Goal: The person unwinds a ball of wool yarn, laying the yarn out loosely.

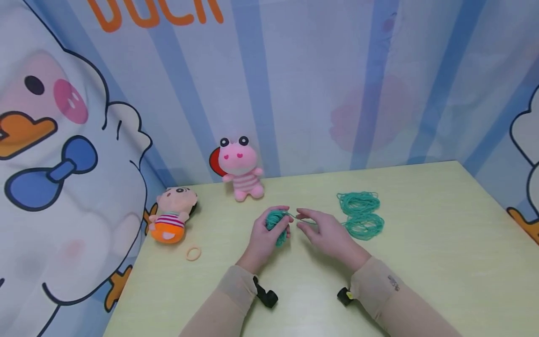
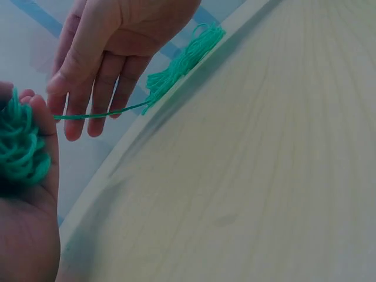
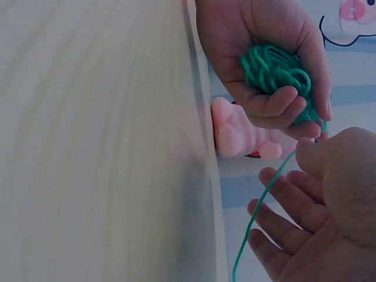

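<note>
Green bundle (image 1: 273,218) sits in the left hand (image 1: 262,239), fingers curled round it, probably so the wraps don't spring loose. Just right of the bundle, the right hand (image 1: 330,235) pinches the strand (image 3: 254,217), other fingers loose, likely for tension. Loops (image 1: 364,227) lie further right on the table (image 1: 442,262), presumably to avoid snags.

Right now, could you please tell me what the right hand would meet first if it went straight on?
The right hand would probably meet the left hand first, or the yarn bunched in it; the depth between them is hard to judge.
</note>
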`<action>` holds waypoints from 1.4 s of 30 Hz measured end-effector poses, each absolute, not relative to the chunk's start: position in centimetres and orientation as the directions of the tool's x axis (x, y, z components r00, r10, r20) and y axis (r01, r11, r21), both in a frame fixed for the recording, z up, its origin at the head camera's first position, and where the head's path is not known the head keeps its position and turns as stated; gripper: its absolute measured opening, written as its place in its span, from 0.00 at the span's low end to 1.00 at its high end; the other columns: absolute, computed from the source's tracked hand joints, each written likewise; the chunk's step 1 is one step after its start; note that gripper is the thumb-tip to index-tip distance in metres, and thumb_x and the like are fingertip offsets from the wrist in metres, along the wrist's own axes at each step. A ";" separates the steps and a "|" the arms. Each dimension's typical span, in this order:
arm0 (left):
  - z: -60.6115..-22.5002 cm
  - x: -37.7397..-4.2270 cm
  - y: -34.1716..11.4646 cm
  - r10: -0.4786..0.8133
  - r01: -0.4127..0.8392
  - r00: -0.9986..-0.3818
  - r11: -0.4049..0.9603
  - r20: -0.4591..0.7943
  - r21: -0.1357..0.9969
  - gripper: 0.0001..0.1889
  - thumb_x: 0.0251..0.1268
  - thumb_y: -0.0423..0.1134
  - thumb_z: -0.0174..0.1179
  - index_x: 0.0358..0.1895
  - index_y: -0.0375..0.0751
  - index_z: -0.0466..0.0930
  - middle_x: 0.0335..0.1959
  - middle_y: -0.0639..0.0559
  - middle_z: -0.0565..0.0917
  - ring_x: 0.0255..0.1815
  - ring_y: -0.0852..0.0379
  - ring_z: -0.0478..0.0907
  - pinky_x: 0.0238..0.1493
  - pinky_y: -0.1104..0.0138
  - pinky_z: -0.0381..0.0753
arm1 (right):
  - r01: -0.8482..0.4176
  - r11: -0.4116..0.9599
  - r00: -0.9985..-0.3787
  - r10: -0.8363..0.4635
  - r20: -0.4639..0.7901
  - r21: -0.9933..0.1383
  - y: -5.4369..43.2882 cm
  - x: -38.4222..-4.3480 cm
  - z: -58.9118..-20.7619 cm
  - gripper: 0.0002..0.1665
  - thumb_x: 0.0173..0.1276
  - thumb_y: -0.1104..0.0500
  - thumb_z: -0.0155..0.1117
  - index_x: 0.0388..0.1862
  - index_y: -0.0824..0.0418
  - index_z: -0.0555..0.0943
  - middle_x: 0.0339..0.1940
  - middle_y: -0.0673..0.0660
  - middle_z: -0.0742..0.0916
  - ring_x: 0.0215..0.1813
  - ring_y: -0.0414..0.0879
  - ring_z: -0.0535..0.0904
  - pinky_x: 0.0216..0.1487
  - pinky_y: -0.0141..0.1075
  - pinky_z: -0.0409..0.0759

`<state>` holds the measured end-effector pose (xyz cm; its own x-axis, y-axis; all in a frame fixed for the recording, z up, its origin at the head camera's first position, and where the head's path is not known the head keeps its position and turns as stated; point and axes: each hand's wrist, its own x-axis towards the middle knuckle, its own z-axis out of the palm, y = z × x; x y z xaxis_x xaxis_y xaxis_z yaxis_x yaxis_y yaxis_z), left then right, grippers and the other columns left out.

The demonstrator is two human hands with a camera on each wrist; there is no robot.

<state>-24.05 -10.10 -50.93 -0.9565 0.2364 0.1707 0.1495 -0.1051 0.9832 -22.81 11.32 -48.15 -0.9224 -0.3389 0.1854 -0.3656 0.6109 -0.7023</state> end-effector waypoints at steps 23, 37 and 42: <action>-51.4 -24.5 -9.8 0.132 0.124 -0.982 -0.072 0.133 0.990 0.17 0.84 0.35 0.62 0.69 0.38 0.79 0.52 0.38 0.89 0.28 0.59 0.79 0.31 0.70 0.84 | -0.359 0.546 -0.926 -0.108 0.361 -0.757 14.2 -21.5 -47.2 0.13 0.86 0.57 0.64 0.59 0.58 0.90 0.45 0.53 0.95 0.51 0.50 0.90 0.42 0.32 0.87; -51.1 -24.3 -10.0 0.144 0.105 -0.980 -0.223 0.139 0.969 0.16 0.87 0.35 0.58 0.69 0.35 0.74 0.65 0.21 0.81 0.47 0.56 0.92 0.50 0.62 0.95 | -0.337 0.550 -0.901 0.047 0.431 -0.764 19.1 -21.4 -47.2 0.13 0.85 0.57 0.64 0.54 0.63 0.90 0.41 0.58 0.95 0.42 0.26 0.81 0.34 0.23 0.81; -51.1 -24.4 -10.0 0.078 0.118 -0.988 -0.171 0.133 0.978 0.15 0.85 0.38 0.62 0.67 0.44 0.76 0.49 0.37 0.86 0.37 0.58 0.86 0.39 0.67 0.92 | -0.280 0.574 -0.910 0.096 0.403 -0.770 21.0 -21.2 -47.2 0.15 0.86 0.54 0.63 0.54 0.63 0.90 0.42 0.61 0.95 0.40 0.23 0.80 0.38 0.20 0.80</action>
